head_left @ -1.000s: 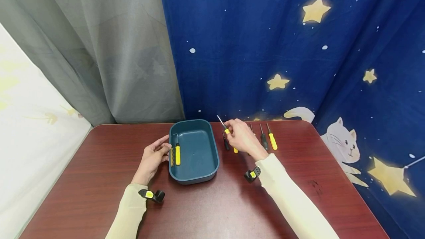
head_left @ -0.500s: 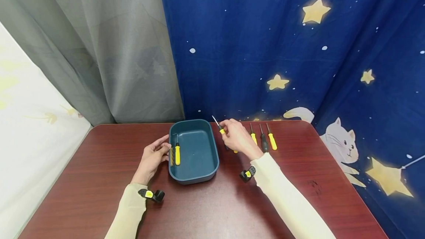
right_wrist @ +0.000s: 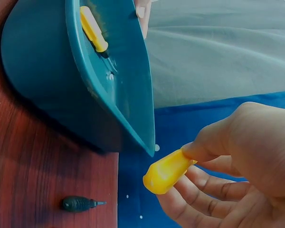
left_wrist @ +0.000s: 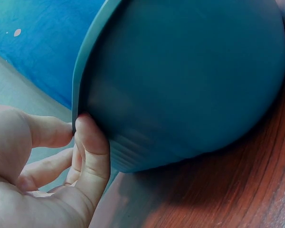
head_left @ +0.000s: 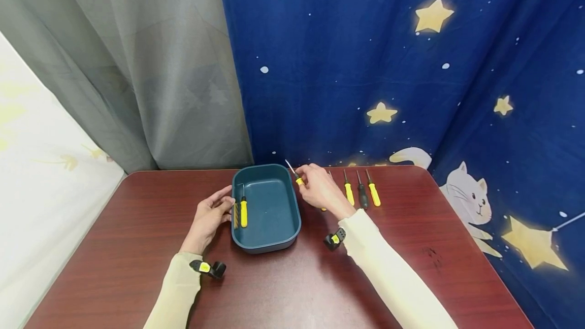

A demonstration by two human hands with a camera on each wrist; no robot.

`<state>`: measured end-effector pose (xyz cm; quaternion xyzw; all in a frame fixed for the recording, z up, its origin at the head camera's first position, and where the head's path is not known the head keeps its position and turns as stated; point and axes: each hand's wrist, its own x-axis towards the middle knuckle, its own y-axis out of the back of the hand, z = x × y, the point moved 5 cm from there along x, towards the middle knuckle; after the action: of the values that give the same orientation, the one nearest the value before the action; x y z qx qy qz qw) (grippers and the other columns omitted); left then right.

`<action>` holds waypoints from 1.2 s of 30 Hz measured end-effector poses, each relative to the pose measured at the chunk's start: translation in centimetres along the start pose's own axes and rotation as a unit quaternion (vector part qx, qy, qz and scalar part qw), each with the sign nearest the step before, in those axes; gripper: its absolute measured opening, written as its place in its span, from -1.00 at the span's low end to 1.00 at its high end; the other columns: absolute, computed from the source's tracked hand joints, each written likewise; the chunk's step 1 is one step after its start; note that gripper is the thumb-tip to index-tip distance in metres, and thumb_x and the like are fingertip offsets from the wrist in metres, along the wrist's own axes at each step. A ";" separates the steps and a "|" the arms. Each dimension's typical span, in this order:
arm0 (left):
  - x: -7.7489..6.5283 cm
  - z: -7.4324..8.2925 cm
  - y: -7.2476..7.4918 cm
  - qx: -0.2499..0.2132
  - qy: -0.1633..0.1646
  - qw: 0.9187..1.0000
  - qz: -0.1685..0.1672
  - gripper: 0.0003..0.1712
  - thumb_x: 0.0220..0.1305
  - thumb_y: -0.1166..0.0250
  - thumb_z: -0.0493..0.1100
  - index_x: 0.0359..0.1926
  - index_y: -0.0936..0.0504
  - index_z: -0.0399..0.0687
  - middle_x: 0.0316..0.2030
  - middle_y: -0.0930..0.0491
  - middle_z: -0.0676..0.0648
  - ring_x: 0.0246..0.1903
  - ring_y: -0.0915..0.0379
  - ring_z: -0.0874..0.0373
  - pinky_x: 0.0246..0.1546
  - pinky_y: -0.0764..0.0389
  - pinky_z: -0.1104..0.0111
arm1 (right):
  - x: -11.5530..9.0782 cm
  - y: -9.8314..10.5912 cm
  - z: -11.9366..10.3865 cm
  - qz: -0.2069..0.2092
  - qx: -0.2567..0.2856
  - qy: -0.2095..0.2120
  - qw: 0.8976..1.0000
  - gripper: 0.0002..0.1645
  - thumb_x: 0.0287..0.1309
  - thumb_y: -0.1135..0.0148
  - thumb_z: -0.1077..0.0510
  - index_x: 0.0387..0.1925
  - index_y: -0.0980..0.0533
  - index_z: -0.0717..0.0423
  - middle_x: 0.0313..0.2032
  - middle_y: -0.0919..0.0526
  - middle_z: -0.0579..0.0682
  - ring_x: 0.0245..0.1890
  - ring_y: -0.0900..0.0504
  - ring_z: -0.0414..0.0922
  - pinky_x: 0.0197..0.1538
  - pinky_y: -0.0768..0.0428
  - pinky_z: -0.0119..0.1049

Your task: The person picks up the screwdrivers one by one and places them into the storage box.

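A blue plastic bin (head_left: 271, 220) stands on the table, and inside by its left wall lies a yellow-handled screwdriver (head_left: 244, 213), also visible in the right wrist view. My left hand (head_left: 211, 217) pinches the bin's left rim between thumb and fingers; the left wrist view shows this grip on the bin wall (left_wrist: 190, 85) closely. Just right of the bin, my right hand (head_left: 322, 189) holds another yellow screwdriver (right_wrist: 166, 173) by its handle, raised above the table, its shaft pointing up and left. Under that hand, a short black screwdriver (right_wrist: 79, 204) lies on the table.
To the right of my right hand lie a yellow screwdriver (head_left: 349, 194), a dark one (head_left: 363, 197) and another yellow one (head_left: 374, 195), side by side. One more yellow handle (head_left: 323, 209) is mostly hidden by the hand. Curtains (head_left: 320, 75) hang behind the table's far edge.
My right hand has moved left with the screwdriver, closer to the bin's right rim, uncovering a yellow screwdriver in the row. The left hand and the bin have stayed put.
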<state>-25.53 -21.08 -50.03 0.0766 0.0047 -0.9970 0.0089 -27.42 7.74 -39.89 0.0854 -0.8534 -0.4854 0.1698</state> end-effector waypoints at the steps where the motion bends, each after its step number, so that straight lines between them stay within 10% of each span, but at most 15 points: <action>1: 0.0 0.0 0.0 0.000 0.000 1.000 0.000 -0.43 0.52 -0.19 -0.22 0.49 -0.39 -0.02 -0.19 -0.59 0.03 -0.36 -0.50 0.29 -0.38 -0.66 0.50 | 0.0 -0.1 -0.1 -0.001 0.000 0.001 1.000 -0.60 0.25 -0.29 0.25 0.12 -0.60 0.18 -0.14 -0.63 0.06 -0.20 -0.59 -0.08 -0.07 -0.66 -0.19; 36: 0.1 -0.2 0.0 -0.003 -0.007 1.000 -0.002 -0.43 0.50 -0.21 -0.24 0.48 -0.39 -0.05 -0.18 -0.60 0.01 -0.37 -0.50 0.29 -0.39 -0.66 0.49 | 1.5 -2.8 -2.7 -0.049 0.007 -0.003 0.999 -0.54 0.26 -0.26 0.21 0.19 -0.56 0.15 -0.06 -0.63 0.08 -0.20 -0.60 -0.11 -0.10 -0.67 -0.27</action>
<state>-25.60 -21.10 -50.28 0.0695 0.0075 -0.9975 0.0066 -27.82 3.65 -40.74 0.1270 -0.8522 -0.4872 0.1425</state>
